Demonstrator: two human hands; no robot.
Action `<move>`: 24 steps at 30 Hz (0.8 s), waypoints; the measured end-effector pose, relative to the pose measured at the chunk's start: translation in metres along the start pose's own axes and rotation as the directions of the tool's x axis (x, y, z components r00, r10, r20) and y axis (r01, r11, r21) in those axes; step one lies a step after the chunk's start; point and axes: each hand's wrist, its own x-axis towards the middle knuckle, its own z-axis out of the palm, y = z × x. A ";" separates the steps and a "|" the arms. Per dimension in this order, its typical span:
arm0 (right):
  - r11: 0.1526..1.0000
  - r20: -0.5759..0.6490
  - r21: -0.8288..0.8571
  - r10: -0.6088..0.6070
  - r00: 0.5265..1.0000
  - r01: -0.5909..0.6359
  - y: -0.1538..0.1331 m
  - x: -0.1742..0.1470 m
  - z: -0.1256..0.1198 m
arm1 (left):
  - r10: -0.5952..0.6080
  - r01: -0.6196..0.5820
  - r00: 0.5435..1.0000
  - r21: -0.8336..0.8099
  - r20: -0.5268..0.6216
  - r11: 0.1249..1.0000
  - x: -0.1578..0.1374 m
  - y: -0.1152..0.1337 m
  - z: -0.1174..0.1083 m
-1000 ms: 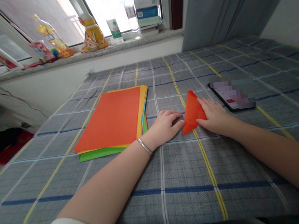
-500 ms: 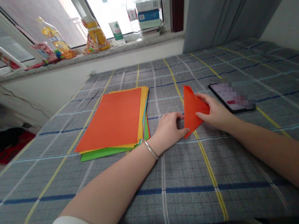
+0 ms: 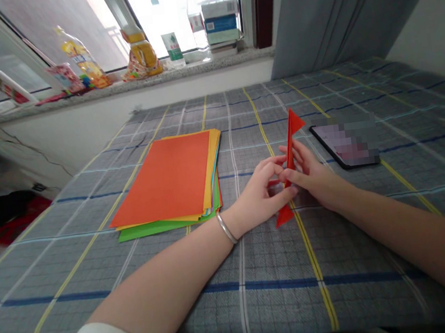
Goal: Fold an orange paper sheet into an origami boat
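Between my two hands is a folded piece of red-orange paper [image 3: 290,142], stood nearly on edge so it looks like a narrow strip. A triangular flap sticks out at its top right and another pointed end shows below my fingers. My left hand [image 3: 270,185], with a silver bangle at the wrist, pinches the lower part between thumb and fingers. From the other side my right hand [image 3: 308,175] grips the middle, thumb in front and fingers behind. My fingers cover the paper's centre.
Left of my hands lies a stack of coloured paper [image 3: 167,178], orange on top with yellow and green edges showing. A phone [image 3: 345,146] rests at the right on the checked cloth [image 3: 141,295]. Bottles and boxes [image 3: 221,23] line the windowsill behind.
The folded paper has turned from showing its broad triangular face to being edge-on, its flaps now visible. My left hand has moved right and closed on it beside my right hand.
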 end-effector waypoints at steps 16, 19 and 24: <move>0.984 0.091 0.180 -0.007 0.996 -0.009 -0.002 -0.002 0.002 | -0.081 0.088 0.996 -0.187 0.045 0.979 0.001 -0.001 0.002; 0.982 0.094 0.187 -0.010 0.996 -0.008 -0.002 -0.002 0.001 | -0.095 0.103 0.994 -0.147 0.058 0.984 -0.001 -0.003 0.001; 0.991 0.100 0.137 -0.026 0.995 0.012 -0.003 -0.005 0.001 | -0.092 0.094 0.995 -0.049 0.040 0.994 -0.001 -0.006 0.000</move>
